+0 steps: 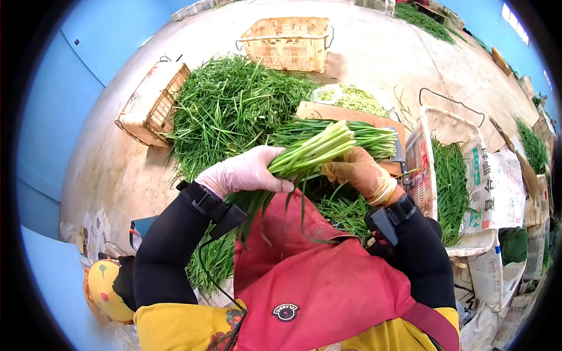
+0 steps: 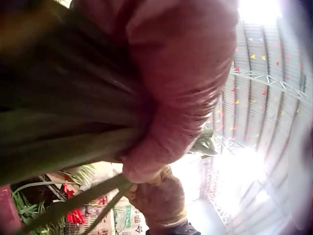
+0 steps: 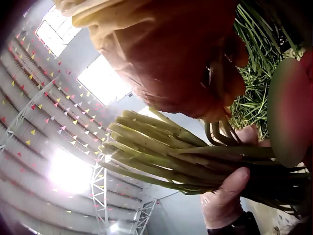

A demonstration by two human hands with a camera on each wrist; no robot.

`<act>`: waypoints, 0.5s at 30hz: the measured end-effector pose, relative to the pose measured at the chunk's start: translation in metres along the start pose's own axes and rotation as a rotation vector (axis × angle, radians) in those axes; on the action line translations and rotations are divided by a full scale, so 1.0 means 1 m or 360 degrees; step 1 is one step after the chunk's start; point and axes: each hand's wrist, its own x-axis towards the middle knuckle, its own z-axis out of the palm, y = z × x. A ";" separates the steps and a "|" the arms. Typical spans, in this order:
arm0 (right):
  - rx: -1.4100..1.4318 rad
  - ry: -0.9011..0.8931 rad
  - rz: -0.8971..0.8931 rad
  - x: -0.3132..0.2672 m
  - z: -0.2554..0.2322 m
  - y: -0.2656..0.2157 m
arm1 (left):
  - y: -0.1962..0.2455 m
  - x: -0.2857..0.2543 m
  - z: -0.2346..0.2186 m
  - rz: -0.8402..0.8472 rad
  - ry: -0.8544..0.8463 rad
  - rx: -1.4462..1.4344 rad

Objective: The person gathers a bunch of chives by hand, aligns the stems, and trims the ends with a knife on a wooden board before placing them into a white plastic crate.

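A bundle of green stalks with pale cut ends lies across the left hand, gloved in pinkish white, whose fingers and thumb grip it. In the right wrist view that thumb presses on the bundle. The right hand, in an orange-tan glove, is at the bundle's lower side near the pale ends; its curled fingers pinch a few thin stalks there. Long leaves hang from the left hand over the red apron. In the left wrist view the leaves fill the near side.
Ahead is a large heap of green stalks. A board bears more stalks, with a knife at its right edge. Crates stand at the left and back; a white basket with greens stands right.
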 end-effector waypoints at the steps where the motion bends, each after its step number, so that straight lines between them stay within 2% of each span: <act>1: 0.0056 -0.0055 0.0012 -0.001 0.001 0.005 | -0.007 -0.002 0.003 -0.0007 -0.0014 -0.0050; 4: 0.0085 0.0006 0.0050 -0.005 0.009 0.012 | -0.017 -0.010 0.006 -0.0064 0.0109 0.0049; 6: 0.0137 0.0026 -0.0027 -0.007 0.007 0.021 | -0.018 -0.013 0.009 -0.0030 0.0105 -0.0015; 8: 0.0279 0.0261 -0.0034 -0.010 0.005 0.017 | -0.018 -0.020 0.010 -0.0098 0.0104 -0.0021; 9: 0.0362 0.0320 -0.0111 -0.013 -0.002 0.019 | -0.021 -0.024 0.008 -0.0110 0.0117 -0.0002; 10: 0.0490 0.0253 -0.0104 -0.015 -0.012 0.025 | -0.021 -0.027 0.006 -0.0112 0.0111 0.0002; 12: 0.0479 0.0480 -0.0281 -0.027 -0.025 0.024 | -0.022 -0.035 0.004 -0.0163 0.0263 -0.0042; 14: 0.0635 0.0607 -0.0505 -0.046 -0.048 0.016 | -0.030 -0.038 0.000 -0.0109 0.0269 0.0007; 15: 0.0600 0.0746 -0.0452 -0.059 -0.066 0.016 | -0.029 -0.040 0.001 -0.0089 0.0302 0.0016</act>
